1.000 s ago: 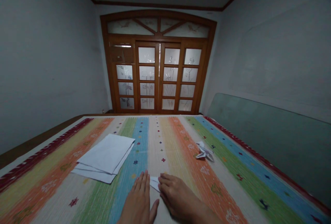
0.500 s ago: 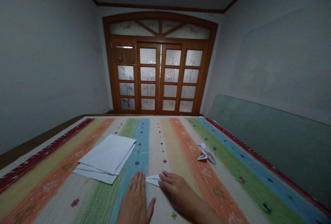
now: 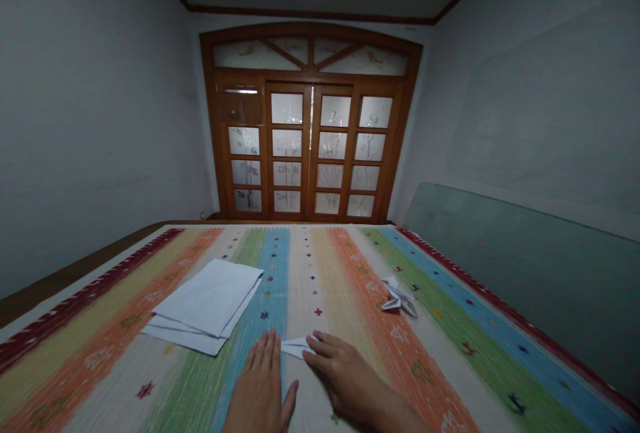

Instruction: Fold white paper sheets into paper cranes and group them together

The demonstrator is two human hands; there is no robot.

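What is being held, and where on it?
The fingers of the right hand press the right end of a folded white paper; the left hand lies flat beside it, holding nothing.

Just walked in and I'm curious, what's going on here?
A person is working with bare hands on a striped cloth. The right hand rests on a small folded piece of white paper, and the left hand lies flat beside it. A stack of white paper sits to the left, and a folded paper figure lies to the right.
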